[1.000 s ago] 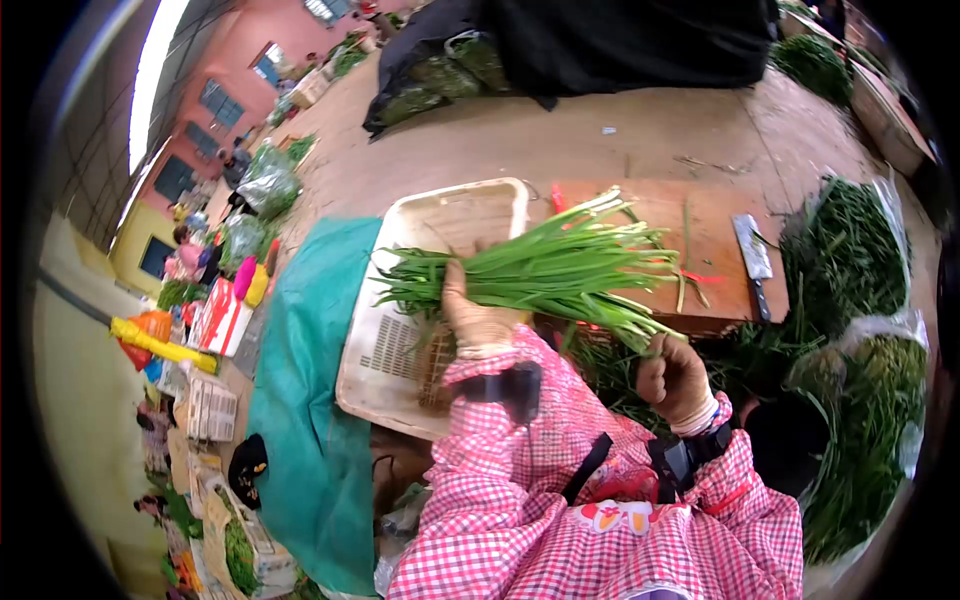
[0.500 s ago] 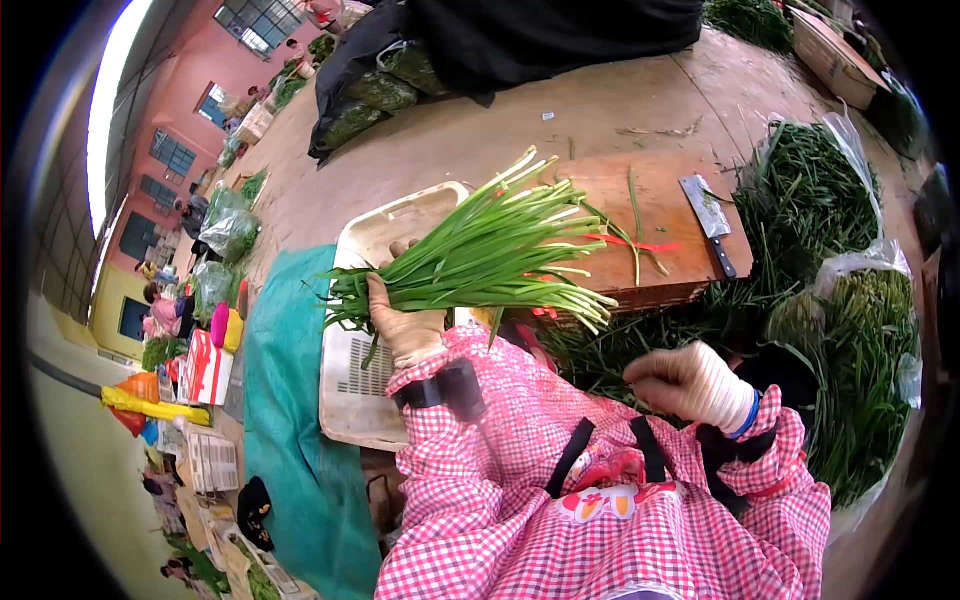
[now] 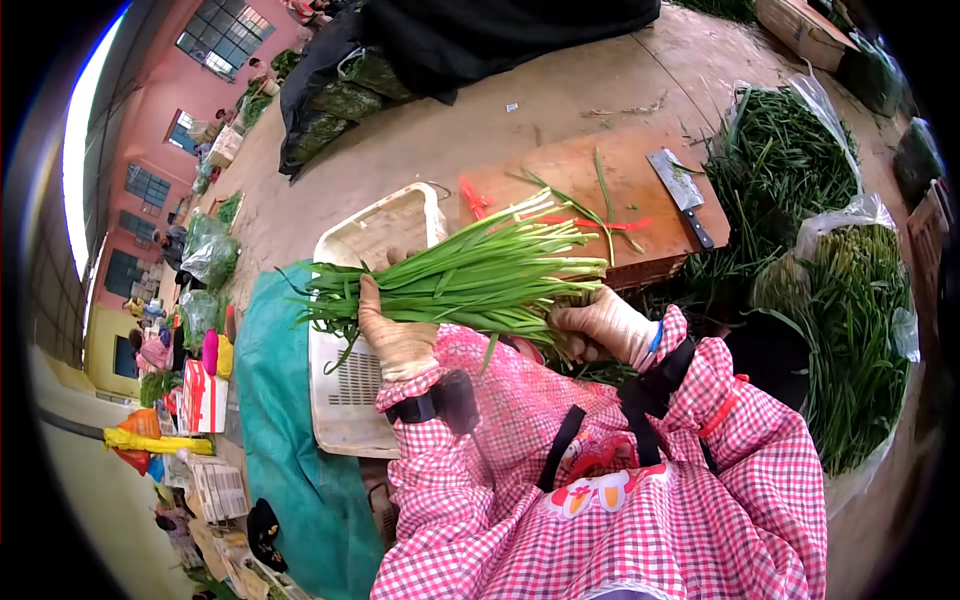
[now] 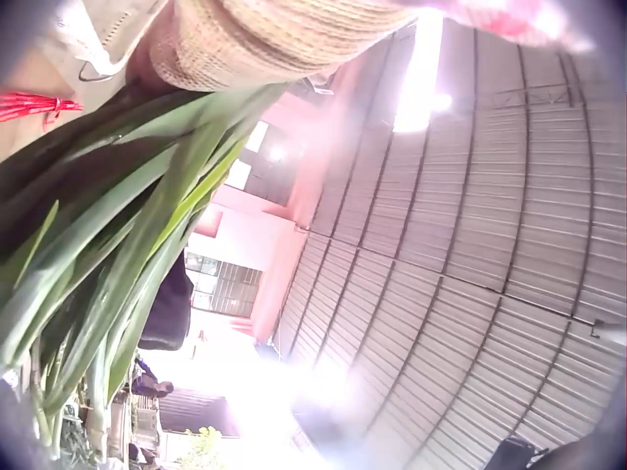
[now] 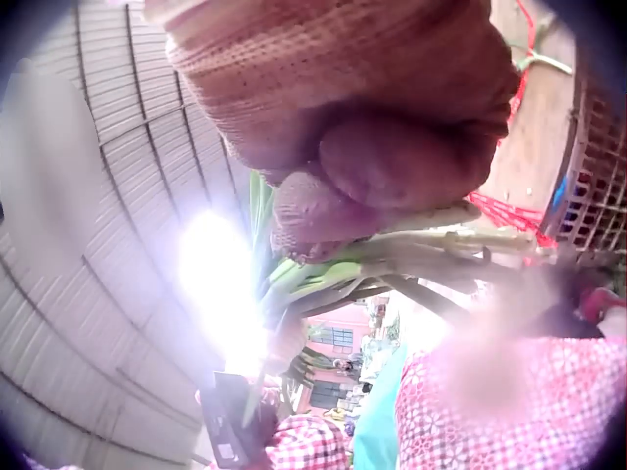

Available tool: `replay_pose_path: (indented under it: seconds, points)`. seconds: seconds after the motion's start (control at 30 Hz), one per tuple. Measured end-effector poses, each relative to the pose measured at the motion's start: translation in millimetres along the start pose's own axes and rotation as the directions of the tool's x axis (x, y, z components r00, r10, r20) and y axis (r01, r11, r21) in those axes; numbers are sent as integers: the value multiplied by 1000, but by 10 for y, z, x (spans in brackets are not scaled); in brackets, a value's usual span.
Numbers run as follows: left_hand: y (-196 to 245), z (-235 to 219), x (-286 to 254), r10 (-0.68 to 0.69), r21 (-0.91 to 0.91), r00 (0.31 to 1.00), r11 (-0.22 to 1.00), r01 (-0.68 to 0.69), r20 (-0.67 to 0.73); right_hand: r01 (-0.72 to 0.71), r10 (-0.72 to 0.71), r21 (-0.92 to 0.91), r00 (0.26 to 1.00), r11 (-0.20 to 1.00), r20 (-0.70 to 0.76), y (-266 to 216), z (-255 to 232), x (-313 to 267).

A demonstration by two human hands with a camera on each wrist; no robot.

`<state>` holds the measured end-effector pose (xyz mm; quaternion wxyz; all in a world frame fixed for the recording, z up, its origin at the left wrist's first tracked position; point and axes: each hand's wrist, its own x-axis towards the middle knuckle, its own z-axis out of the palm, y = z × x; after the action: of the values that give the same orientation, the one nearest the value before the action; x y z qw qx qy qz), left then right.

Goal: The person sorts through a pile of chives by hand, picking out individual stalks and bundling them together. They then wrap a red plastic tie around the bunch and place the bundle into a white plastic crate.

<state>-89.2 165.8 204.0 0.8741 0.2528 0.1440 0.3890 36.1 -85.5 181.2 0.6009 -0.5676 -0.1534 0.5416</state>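
In the head view a bunch of garlic chives (image 3: 470, 275), long flat green leaves with pale stalk ends, lies across the person's front, the pale ends to the right. The gloved left hand (image 3: 392, 330) grips it near the leafy end, thumb over the leaves. At the lower stalk ends, the gloved right hand (image 3: 605, 325) pinches some stalks. Its curled fingers (image 5: 382, 162) fill the top of the right wrist view, with pale stalks right under them. Leaves (image 4: 137, 225) hang from the left glove in the left wrist view.
Below the bunch stands a white plastic basket (image 3: 340, 420) beside a green cloth (image 3: 270, 400). A wooden board (image 3: 560, 165) carries a cleaver (image 3: 680, 195), red ties (image 3: 625, 224) and loose stalks. Large plastic bags of greens (image 3: 850, 330) line the right side.
The right hand moved away from the stalk ends, then came back up to them and took hold there. The left hand kept its grip as the bunch tilted up and then levelled somewhat.
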Motion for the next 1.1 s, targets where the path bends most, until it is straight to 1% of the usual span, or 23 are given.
replay_pose_path:
  seconds: [0.07, 0.17, 0.2, 0.23, 0.27, 0.33, 0.4, 0.47, 0.5, 0.53, 0.57, 0.6, 0.63, 0.67, 0.7, 0.73, 0.77, 0.8, 0.87, 0.93, 0.97, 1.07, 1.1]
  points:
    - [-12, -44, -21, -2, 32, 1000, 999, 2, -11, -45, 42, 111, 999, 993, 27, 124, -18, 35]
    - [6, -103, -38, -33, 16, 998, 999, 34, -46, 36, -48, 341, 998, 939, 28, 246, -44, 11]
    - [26, -113, -32, -45, -1, 997, 999, 45, -60, 34, -60, 331, 996, 943, 70, 272, -65, -22]
    - [30, -179, 26, -2, 10, 994, 1000, 3, -109, 34, -73, 320, 991, 947, 112, 290, -100, -71]
    - [50, -202, 54, -9, 1, 993, 1000, 9, -118, 36, -87, 309, 984, 951, 154, 303, -154, -126]
    - [82, -241, 62, -26, -19, 990, 1000, 24, -138, 52, -93, 187, 971, 981, 218, 371, -345, -294]
    - [146, -299, 78, -33, -19, 989, 999, 30, -146, 79, -72, -30, 980, 996, 186, 518, -609, -431]
    - [199, -373, 108, -39, -25, 987, 999, 36, -154, -68, 124, -305, 978, 950, 168, 602, -868, -591]
    - [184, -310, 104, 31, 15, 969, 1000, -28, -245, 13, 120, -720, 984, 694, 134, 608, -954, -669]
    - [205, -347, 102, -1, 2, 982, 1000, 1, -190, 76, 97, -960, 990, 269, 106, 613, -979, -703]
    - [228, -415, 100, -35, -5, 991, 999, 35, -131, -73, 209, -996, 974, -54, -83, 611, -964, -716]
    - [242, -444, 100, -73, -11, 995, 997, 72, -70, -39, 54, -991, 998, 127, -32, 544, -868, -717]
    - [227, -364, 42, -99, -33, 994, 995, 97, -49, 22, -106, -955, 994, 296, -9, 500, -797, -723]
    - [208, -331, 17, -92, -29, 994, 995, 91, -58, 106, -262, -891, 965, 442, -15, 443, -704, -735]
    - [190, -305, -6, -86, -25, 994, 996, 84, -67, 142, -281, -688, 955, 712, -94, 300, -529, -714]
    - [177, -286, -16, -79, -20, 994, 997, 78, -74, 108, -203, -430, 962, 896, -182, 206, -366, -658]
    - [167, -295, -24, -77, -36, 996, 997, 75, -54, 95, -170, -304, 958, 948, -232, 150, -260, -579]
    - [161, -321, -34, -77, -52, 997, 996, 75, -30, 149, -207, -223, 942, 963, -264, 133, -164, -479]
    - [137, -301, -43, -76, -55, 997, 995, 78, 23, 219, -238, -97, 935, 971, -262, 130, -65, -310]
    - [141, -266, -92, -76, -23, 995, 997, 77, 67, 215, -209, -5, 941, 977, -266, 144, -24, -197]
    - [158, -257, -125, -126, -45, 984, 990, 132, 123, 157, -121, 136, 962, 978, -244, 127, -1, -203]
    - [145, -237, -196, -57, 1, 997, 998, 57, 43, 250, -220, 87, 939, 964, -264, 262, -25, -114]
    - [151, -214, -218, -95, -3, 992, 995, 95, 88, 334, -308, 69, 918, 940, -248, 305, -32, -83]
